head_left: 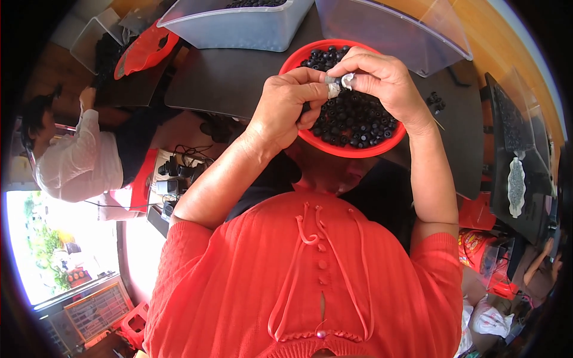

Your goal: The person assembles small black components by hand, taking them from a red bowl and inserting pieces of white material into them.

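My left hand (290, 98) and my right hand (382, 77) meet above a round red basin (349, 151). Thumbs and forefingers of both are pinched together, tip to tip, on a tiny dark piece (339, 82) that the fingers mostly cover. White tape or wrapping shows at the thumb tips. Something black also shows in the curled lower fingers of my left hand, too hidden to name. Many small round black parts (352, 119), some with a hole or a flat top, fill the basin under my hands.
Two clear plastic bins (239, 30) stand behind the basin on the dark table (218, 77). A few black parts (436, 102) lie right of it. Another person (77, 155) works at the left, near a red basin (146, 51). Clear trays (519, 119) stand at the right.
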Tool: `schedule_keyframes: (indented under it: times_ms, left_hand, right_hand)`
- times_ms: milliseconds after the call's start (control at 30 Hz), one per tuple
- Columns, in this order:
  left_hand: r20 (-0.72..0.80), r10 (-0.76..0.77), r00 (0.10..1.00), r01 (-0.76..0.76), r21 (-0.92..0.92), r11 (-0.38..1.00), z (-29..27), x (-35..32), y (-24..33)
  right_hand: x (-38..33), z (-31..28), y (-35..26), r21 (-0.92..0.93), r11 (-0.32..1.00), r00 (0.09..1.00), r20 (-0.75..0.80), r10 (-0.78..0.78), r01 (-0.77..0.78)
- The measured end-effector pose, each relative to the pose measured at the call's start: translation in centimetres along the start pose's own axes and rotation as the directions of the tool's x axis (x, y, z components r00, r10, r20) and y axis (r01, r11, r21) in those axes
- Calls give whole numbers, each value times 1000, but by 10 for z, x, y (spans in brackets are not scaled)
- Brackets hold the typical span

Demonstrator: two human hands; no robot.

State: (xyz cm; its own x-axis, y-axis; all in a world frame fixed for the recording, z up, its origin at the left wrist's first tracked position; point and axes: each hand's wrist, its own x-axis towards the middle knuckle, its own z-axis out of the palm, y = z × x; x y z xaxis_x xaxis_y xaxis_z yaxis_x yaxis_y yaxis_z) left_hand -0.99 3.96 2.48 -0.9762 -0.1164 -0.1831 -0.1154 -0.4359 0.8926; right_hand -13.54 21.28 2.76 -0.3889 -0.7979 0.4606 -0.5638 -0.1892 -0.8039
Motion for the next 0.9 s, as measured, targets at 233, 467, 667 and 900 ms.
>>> schedule_keyframes:
  times_ms: [233,467,667,900]
  left_hand:
    - [33,20,999,-20,3,1000,5,2,-9]
    - [59,-47,997,53,-117,992,7,3,-11]
    - [28,3,1000,-1,-64,998,6,5,-14]
    - [20,1,1000,2,-166,986,-2,7,-8]
  right_hand:
    - [-2,0,-11,129,981,985,-76,156,-145]
    - [-2,4,-11,188,962,964,-140,224,-196]
    - [-3,8,-9,216,952,954,-161,254,-217]
    - [-3,3,-13,216,959,978,-57,202,-185]
